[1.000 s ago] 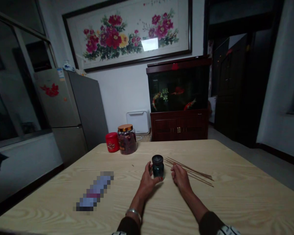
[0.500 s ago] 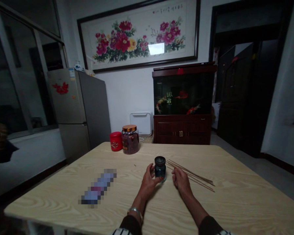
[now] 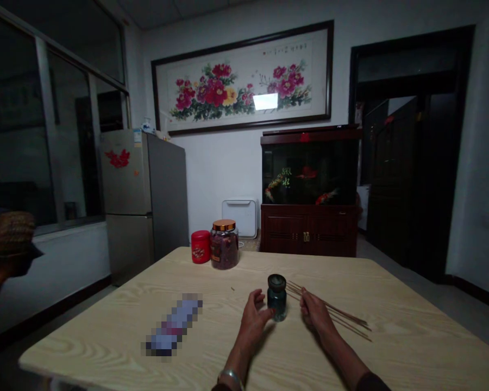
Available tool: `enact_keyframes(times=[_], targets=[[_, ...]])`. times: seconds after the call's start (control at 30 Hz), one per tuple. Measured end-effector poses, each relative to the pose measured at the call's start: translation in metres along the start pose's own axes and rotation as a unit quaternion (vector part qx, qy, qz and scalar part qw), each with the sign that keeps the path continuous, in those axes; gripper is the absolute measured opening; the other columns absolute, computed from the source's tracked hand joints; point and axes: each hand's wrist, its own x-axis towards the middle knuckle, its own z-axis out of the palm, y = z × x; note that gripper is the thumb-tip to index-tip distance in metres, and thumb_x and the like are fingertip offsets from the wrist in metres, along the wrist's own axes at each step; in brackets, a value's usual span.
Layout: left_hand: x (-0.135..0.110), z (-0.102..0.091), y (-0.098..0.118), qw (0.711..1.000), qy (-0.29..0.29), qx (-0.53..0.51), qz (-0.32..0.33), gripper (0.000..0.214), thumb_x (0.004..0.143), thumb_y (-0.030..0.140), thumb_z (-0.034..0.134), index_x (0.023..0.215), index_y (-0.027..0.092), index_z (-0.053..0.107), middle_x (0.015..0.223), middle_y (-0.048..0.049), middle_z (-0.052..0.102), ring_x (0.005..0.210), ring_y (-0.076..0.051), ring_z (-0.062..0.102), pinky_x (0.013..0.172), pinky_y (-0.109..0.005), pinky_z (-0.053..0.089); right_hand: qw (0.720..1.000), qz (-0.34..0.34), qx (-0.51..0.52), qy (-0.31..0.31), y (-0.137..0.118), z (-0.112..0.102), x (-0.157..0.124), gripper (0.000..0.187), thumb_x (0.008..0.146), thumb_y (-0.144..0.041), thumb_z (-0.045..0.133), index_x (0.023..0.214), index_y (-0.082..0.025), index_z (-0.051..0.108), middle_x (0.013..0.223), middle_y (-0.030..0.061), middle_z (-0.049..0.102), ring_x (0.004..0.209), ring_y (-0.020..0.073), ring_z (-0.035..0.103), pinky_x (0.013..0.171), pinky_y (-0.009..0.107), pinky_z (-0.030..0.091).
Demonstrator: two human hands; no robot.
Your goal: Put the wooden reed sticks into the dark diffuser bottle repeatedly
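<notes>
A small dark glass jar (image 3: 276, 304) with a round dark stopper stands upright on the table. My left hand (image 3: 254, 317) curves round its left side, fingers apart, the thumb reaching to the lower front of the glass. To the right of the jar, my right hand (image 3: 314, 310) is closed, its fingers curled and thumb pressed in. What it pinches, if anything, is hidden. Several thin brown sticks (image 3: 350, 317) lie slantwise on the tabletop, passing behind and beside that hand.
The pale wooden table (image 3: 118, 309) bears a red canister (image 3: 201, 247) and a copper-lidded jar of dark red contents (image 3: 224, 248) at its far left. A blurred-out flat item (image 3: 173, 326) lies left. Beyond stand a fridge (image 3: 126, 184) and a fish tank (image 3: 309, 174).
The whole view has shifted, with the scene now lower and a little to the right. My hands, the jar and the sticks keep nearly the same places relative to one another.
</notes>
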Motion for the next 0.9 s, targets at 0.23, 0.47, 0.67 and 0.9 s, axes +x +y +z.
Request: enact_keyframes(times=[0.23, 0.47, 0.67, 0.9], targets=[[0.020, 0.004, 0.103, 0.998, -0.026, 0.003, 0.050, 0.060, 0.069, 0.071, 0.070, 0.063, 0.020, 0.039, 0.053, 0.0074, 0.038, 0.047, -0.006, 0.032, 0.046, -0.019, 0.023, 0.994, 0.011, 0.030, -0.105, -0.104, -0.018, 0.007, 0.068, 0.072, -0.086, 0.046, 0.055, -0.024, 0.025, 0.045, -0.0110, 0.023, 0.039, 0.0027, 0.014, 0.041, 0.017, 0.005], [0.036, 0.028, 0.214, 0.934, -0.298, -0.193, 0.047, 0.068, 0.077, 0.080, 0.054, 0.060, 0.022, 0.023, 0.047, 0.0107, 0.021, 0.042, -0.006, 0.019, 0.043, -0.019, 0.024, 0.925, -0.064, 0.157, -0.340, -0.211, -0.024, 0.003, 0.071, 0.076, -0.091, 0.027, 0.055, -0.023, 0.023, 0.046, -0.0113, 0.019, 0.041, 0.0033, 0.008, 0.039, 0.017, 0.008], [0.030, 0.024, 0.216, 0.895, -0.365, -0.257, -0.003, 0.069, 0.077, 0.084, 0.046, 0.059, 0.022, 0.023, 0.047, 0.0105, 0.020, 0.041, -0.005, 0.016, 0.042, -0.019, 0.024, 0.881, -0.074, 0.195, -0.425, -0.224, -0.028, -0.005, 0.071, 0.076, -0.090, 0.028, 0.055, -0.023, 0.026, 0.045, -0.0111, 0.022, 0.038, 0.0026, 0.011, 0.038, 0.017, 0.010], [0.020, 0.000, 0.140, 0.887, -0.362, -0.276, -0.080, 0.068, 0.080, 0.083, 0.043, 0.059, 0.022, 0.022, 0.046, 0.0106, 0.017, 0.041, -0.005, 0.010, 0.041, -0.019, 0.019, 0.882, 0.018, 0.211, -0.420, -0.142, -0.023, -0.004, 0.070, 0.080, -0.088, 0.025, 0.056, -0.023, 0.025, 0.045, -0.0120, 0.020, 0.038, 0.0021, 0.008, 0.038, 0.017, 0.006]])
